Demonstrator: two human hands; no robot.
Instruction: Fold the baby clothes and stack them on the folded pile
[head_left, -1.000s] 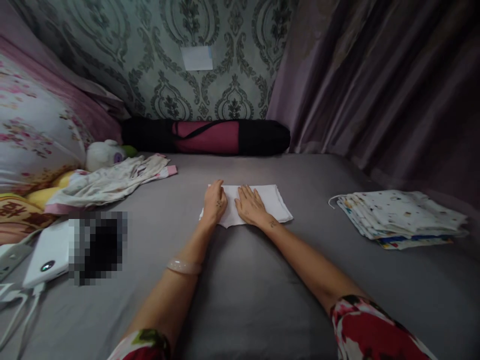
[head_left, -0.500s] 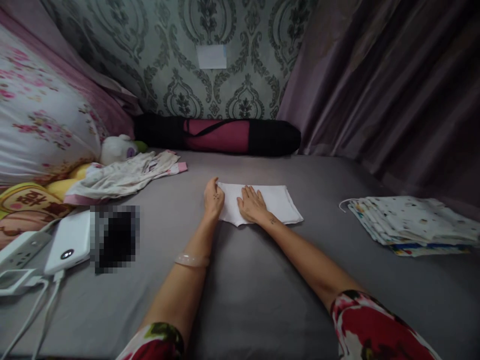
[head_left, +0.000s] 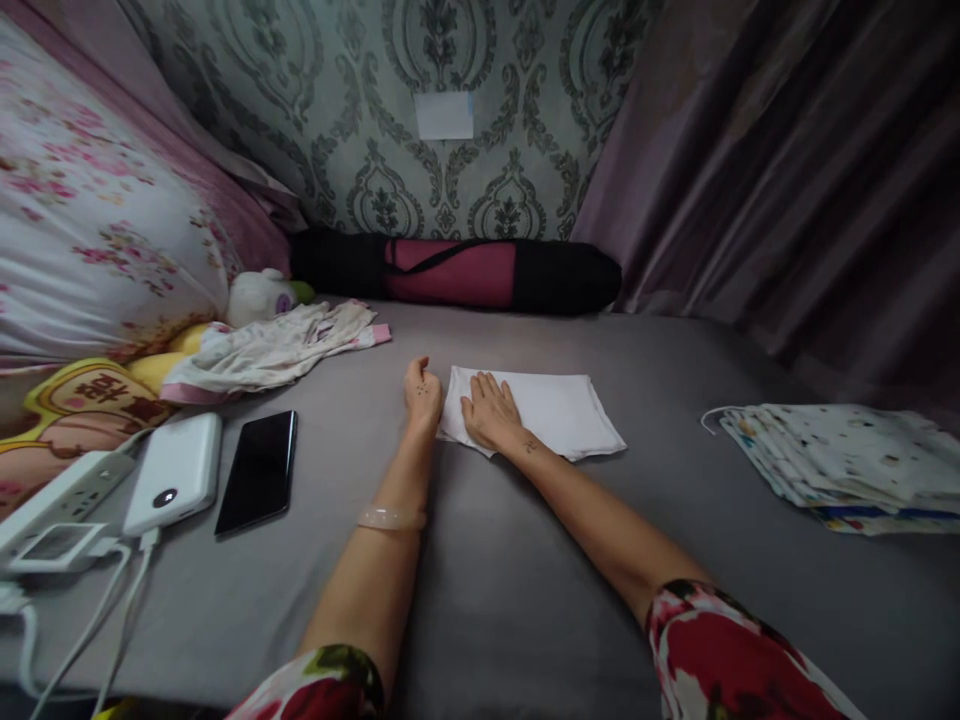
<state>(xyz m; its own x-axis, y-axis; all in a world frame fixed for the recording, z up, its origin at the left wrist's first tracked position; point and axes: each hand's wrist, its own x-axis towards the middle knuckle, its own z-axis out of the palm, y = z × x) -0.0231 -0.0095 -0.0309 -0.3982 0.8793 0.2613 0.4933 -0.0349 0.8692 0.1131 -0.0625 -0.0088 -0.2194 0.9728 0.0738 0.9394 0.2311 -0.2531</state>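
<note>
White cloth [head_left: 566, 412] lies beneath the right hand [head_left: 491, 412], fingers slightly spread, seemingly steadying it; left hand [head_left: 424, 397] alongside, finger pose unclear.

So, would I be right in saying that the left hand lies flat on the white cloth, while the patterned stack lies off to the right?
Not quite: in the head view it is the right hand that lies flat on the white cloth. The patterned stack does lie off to the right.
</note>
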